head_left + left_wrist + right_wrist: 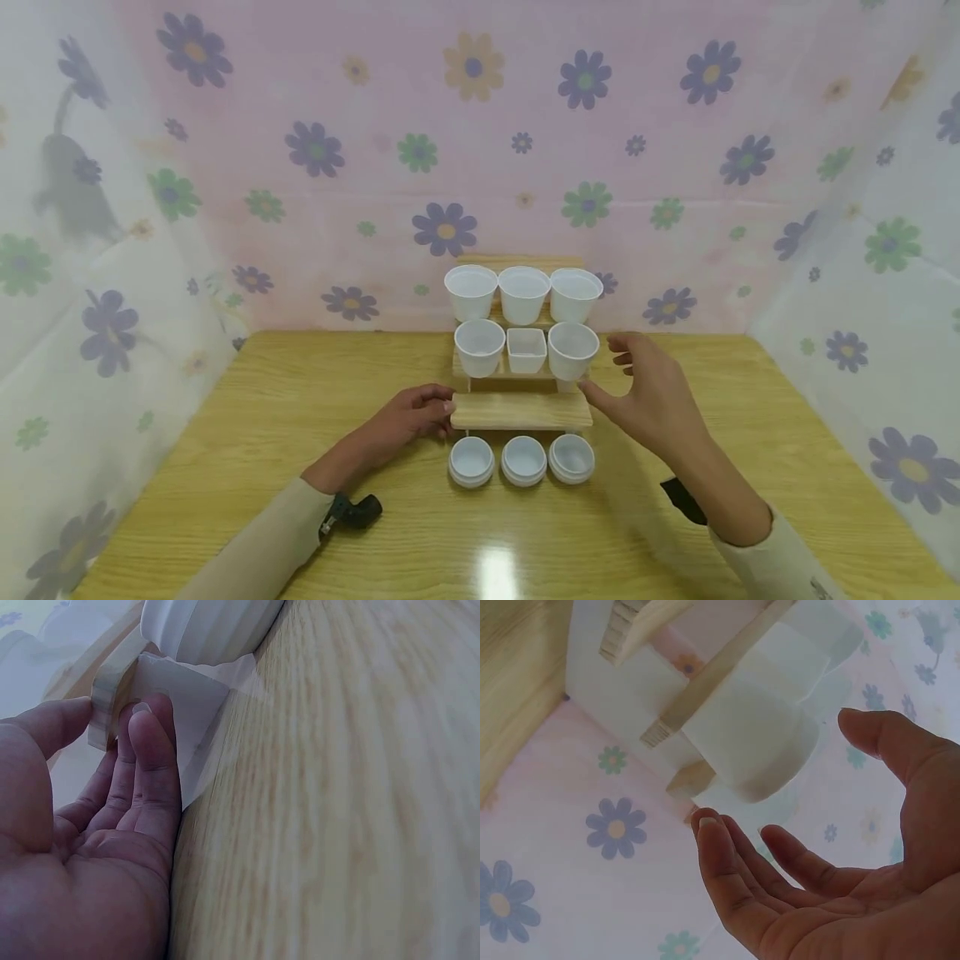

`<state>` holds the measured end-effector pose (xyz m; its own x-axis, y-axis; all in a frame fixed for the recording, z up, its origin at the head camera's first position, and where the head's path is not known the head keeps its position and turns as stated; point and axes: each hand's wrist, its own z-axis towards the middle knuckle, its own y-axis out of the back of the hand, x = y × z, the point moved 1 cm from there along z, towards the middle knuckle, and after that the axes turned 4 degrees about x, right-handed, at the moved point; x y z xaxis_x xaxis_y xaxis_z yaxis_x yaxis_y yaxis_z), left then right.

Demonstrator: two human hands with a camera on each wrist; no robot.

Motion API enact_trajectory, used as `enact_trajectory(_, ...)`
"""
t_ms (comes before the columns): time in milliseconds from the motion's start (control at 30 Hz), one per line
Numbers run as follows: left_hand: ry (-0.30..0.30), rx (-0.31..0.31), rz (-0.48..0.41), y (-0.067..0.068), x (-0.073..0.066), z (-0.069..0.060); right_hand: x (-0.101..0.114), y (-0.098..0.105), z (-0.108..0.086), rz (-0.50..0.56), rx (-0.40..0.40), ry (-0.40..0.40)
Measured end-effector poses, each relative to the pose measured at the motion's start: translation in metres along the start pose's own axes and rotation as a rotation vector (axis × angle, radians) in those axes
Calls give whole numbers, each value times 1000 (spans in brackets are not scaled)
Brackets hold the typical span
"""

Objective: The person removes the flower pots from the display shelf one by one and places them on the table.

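Note:
A tiered wooden display stand with white supports holds white cups. My left hand grips the left end of its bare lowest board. In the left wrist view the thumb touches the edge of the board, and the other fingers reach underneath. To the right of the stand, my right hand is spread, thumb apart from the fingers, holding nothing. Nearest to it is the right round cup on the middle tier; the right wrist view shows a gap between the hand and a white cup.
A square white cup and another round cup share the middle tier. Three white cups line the top tier. Three small white pots stand on the wooden table before the stand. Flowered cloth surrounds the table.

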<state>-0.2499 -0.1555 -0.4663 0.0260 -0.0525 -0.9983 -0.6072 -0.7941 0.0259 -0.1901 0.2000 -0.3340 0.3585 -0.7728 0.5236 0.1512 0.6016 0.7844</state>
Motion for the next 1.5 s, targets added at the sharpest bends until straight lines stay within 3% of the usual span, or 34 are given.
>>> enact_trajectory(533,14,3,0,0,-1,-4,8,0,17,53,26,-55)
enact_trajectory(933,16,13,-6,-2,5,2,-5,-12,28,107,-30,-10)
enact_trajectory(1167,17,-14,17,-1,1,0,-9,-21,34,132,-51,33)
enact_trajectory(1500,8,12,3,-1,-1,0,-11,-26,35,111,-71,39)
